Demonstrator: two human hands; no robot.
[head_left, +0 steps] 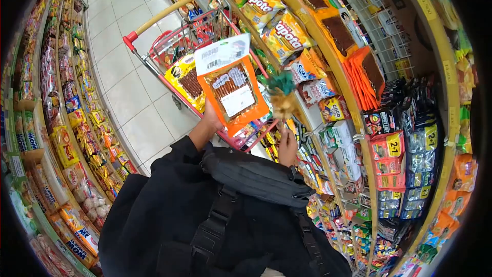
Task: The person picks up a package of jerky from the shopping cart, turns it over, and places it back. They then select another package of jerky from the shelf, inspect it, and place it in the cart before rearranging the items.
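Note:
My left hand grips an orange-edged packet at its lower left side. A window in the packet shows brown contents, and a white label with a barcode is on its top flap. My right hand is closed around the thin stick of a feather duster, whose tan and green tuft is raised and looks blurred. That tuft is just right of the packet, close to the shelf. Under the packet stands a shopping cart with a yellow packet and other goods in it.
A tiered shelf on my right bears Papota snack bags, more orange packets and hanging sachets. Another shelf of snacks lines the left. Between them runs a white tiled floor. A black bag is strapped across my front.

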